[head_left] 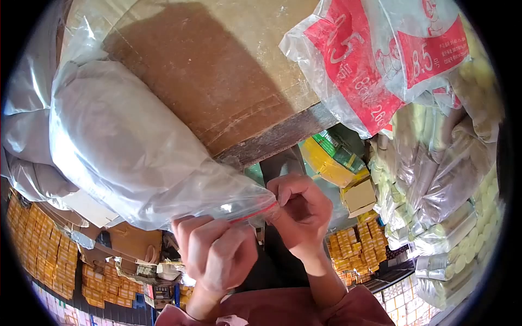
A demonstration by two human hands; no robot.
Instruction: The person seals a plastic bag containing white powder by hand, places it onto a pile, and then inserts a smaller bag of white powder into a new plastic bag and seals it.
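Filled clear bag (125,130), at the left of the desk (244,38), its red strip (253,213) at the near end. Left hand (217,250) and right hand (302,214) both pinch this edge. Uneven finger pressure could leave the strip gapping; a slipped pinch could let it sag.

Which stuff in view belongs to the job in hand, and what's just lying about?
In the job:
- clear plastic bag, filled
- its red closure strip
- left hand and right hand, both at the bag's mouth

Seemingly just lying about:
- red-printed plastic packaging
- yellow carton
- stacked orange boxes
- plastic-wrapped packs, right side
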